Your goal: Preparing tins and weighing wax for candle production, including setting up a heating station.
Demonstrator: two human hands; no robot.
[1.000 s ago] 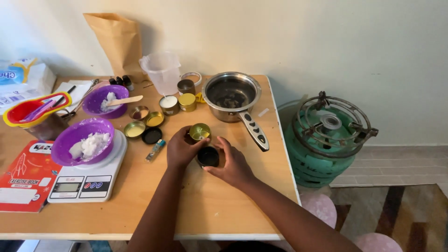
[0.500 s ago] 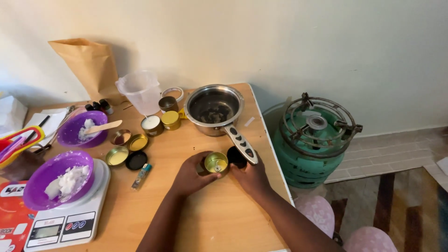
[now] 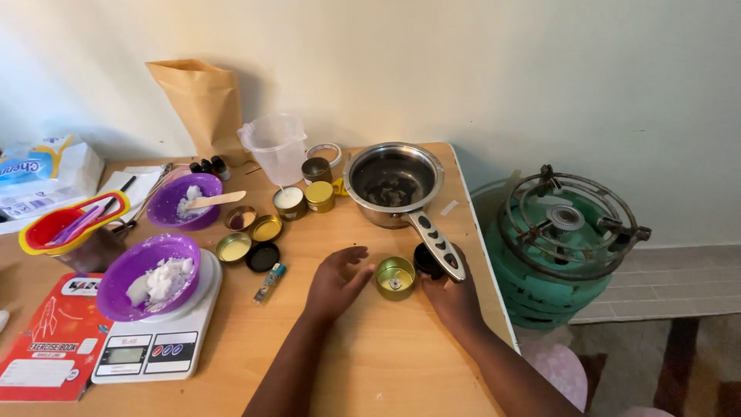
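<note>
Both hands are down near the right edge of the bench, working around a small gold tin that sits open on the wood with a wick standing in its middle. The left hand lies beside the tin with fingers spread and relaxed, fingertips just touching its left side, not gripping. The right hand sits on the other side, fingers curled on a small black lid just right of the tin (how firmly it grips, I cannot tell, since the pan handle crosses over it).

That handle belongs to a steel saucepan standing toward the far right corner, its handle pointing back at the hands. Left of the pan there's a cluster of small tins, some open, some lidded, with a clear plastic jug and a brown paper bag behind them at the far edge. Toward the left edge, a purple bowl of white flakes rests on a white kitchen scale, and a second purple bowl holds a wooden spatula. Off the bench, on the floor to the right, stands a green gas cylinder with a burner ring.
</note>
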